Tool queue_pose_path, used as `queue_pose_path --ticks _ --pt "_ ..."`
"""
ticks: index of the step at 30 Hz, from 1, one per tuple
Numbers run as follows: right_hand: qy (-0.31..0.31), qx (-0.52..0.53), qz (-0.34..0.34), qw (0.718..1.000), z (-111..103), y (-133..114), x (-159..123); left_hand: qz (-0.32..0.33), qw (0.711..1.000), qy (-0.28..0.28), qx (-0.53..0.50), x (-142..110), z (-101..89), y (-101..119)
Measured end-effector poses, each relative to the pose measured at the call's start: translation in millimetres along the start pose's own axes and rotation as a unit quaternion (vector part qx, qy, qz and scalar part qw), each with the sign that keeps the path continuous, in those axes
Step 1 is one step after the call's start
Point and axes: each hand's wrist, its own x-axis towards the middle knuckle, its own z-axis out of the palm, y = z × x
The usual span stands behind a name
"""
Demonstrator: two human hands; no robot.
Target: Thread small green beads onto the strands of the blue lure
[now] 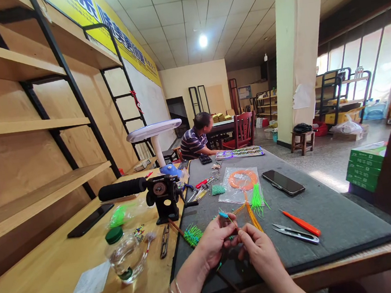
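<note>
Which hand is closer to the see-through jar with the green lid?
Left. The left hand is to the right of the clear jar, over the gray mat. The right hand is farther right, beyond the left one.

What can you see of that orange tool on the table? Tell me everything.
The orange tool is slim, with a plastic-looking handle narrowing to a thin tip. It lies unheld on the grey mat, to the right of the right hand, its tip pointing away and leftward. The snips lie on its near side; whether they touch is unclear.
</note>
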Motion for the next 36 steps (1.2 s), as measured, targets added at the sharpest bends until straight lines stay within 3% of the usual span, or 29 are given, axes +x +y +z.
queue_pose_path --ticks 36 --pt "0.012 -0.04 -0.029 0.999 0.3 5.2 -3.4 -0.02 0.999 0.001 -0.038 -0.4 -3.9 -0.2"
